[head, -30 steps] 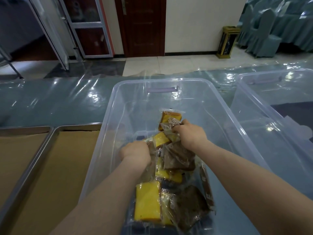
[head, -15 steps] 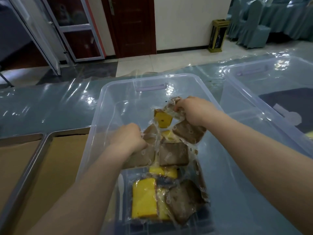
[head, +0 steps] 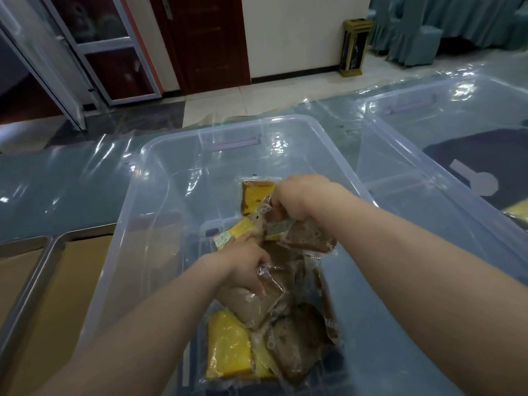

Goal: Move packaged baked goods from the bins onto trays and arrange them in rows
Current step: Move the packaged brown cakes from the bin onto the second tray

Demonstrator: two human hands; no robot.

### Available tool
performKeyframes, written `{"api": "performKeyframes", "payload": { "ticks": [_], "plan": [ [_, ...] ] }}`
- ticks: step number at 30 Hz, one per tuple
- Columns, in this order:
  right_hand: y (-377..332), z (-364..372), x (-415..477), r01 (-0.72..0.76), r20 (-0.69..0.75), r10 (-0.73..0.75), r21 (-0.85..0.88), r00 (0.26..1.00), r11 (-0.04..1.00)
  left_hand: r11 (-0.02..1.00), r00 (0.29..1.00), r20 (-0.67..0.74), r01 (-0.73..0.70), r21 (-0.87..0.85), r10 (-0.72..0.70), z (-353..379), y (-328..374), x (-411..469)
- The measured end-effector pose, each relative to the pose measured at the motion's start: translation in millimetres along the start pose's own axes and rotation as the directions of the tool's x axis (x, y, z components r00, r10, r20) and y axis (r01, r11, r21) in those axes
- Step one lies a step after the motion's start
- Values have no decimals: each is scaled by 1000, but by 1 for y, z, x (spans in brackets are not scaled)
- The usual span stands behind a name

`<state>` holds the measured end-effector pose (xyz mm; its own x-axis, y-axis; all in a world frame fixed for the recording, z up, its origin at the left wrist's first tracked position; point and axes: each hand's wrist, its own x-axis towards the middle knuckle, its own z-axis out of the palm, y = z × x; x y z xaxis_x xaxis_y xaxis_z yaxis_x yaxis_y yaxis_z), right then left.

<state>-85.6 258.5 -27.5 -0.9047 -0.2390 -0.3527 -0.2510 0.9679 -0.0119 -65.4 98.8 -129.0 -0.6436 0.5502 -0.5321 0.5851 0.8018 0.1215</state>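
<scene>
The left hand (head: 244,264) grips a brown cake packet (head: 251,307). The right hand (head: 300,195) clutches a bunch of packets (head: 308,238) by their tops. Both are inside the clear bin (head: 160,155), over loose packets (head: 228,347). Paper-lined trays (head: 35,284) sit left on the bench (head: 57,181).

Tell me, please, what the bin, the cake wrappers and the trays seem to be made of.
The bin: clear, glossy hard plastic; the table shows through its walls. The wrappers: thin transparent film, probably plastic, crinkled and glinting. The trays: likely metal, grey rims with a dull sheen; their matte brown lining looks like paper or card.
</scene>
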Motion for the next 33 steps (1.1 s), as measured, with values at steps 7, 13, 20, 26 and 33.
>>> {"api": "performKeyframes", "payload": {
  "ticks": [7,13,20,26,33],
  "plan": [
    [-1,-1,6,2,27,-2,-6,1000,1000,989,996,-15,84,-119,-87,11,-3,3],
    [-5,1,4,-6,-19,6,14,1000,1000,988,987,-123,87,-125,-103,-8,-9,-16],
    [-11,-4,4,18,-366,18,93,931,996,954,876,-378,269,-134,-301,-58,-28,-77],
    [-32,-24,-7,283,-634,118,495,764,822,785,474,-658,129,-606,-585,-68,-27,-129],
    [-105,-62,-55,515,-784,129,512,607,688,623,227,-666,-239,-745,-710,-69,-40,-213]
  ]
}}
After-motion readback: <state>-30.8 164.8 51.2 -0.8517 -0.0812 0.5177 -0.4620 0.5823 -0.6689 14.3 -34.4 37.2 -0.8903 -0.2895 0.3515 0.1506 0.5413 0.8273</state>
